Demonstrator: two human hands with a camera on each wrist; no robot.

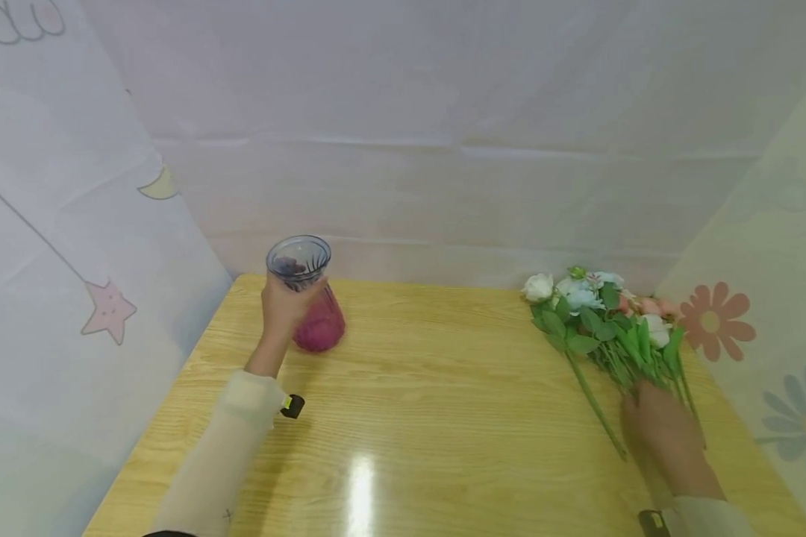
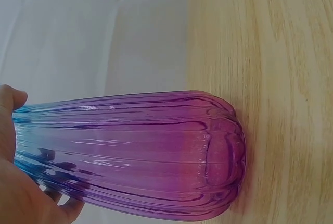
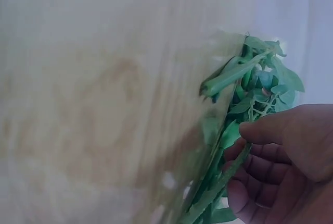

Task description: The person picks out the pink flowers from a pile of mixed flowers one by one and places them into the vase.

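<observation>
A ribbed glass vase [image 1: 317,322], blue at the mouth and purple-pink at the base, stands at the table's back left, tipped slightly. My left hand [image 1: 287,300] grips its neck. In the left wrist view the vase [image 2: 156,151] fills the frame, with my left hand [image 2: 13,151] wrapped round its blue upper part. A bunch of artificial flowers [image 1: 598,309] with white, pale blue and pink blooms lies at the back right. My right hand [image 1: 661,429] lies over its stems. Up close, the thumb and curled fingers of my right hand [image 3: 250,151] close round the green stems [image 3: 221,182].
The wooden table [image 1: 443,388] is boxed in by pale cloth walls at the back and both sides. A star print [image 1: 110,309] marks the left wall and flower prints [image 1: 712,321] mark the right one. One loose stem [image 1: 594,406] sticks out toward the table's middle.
</observation>
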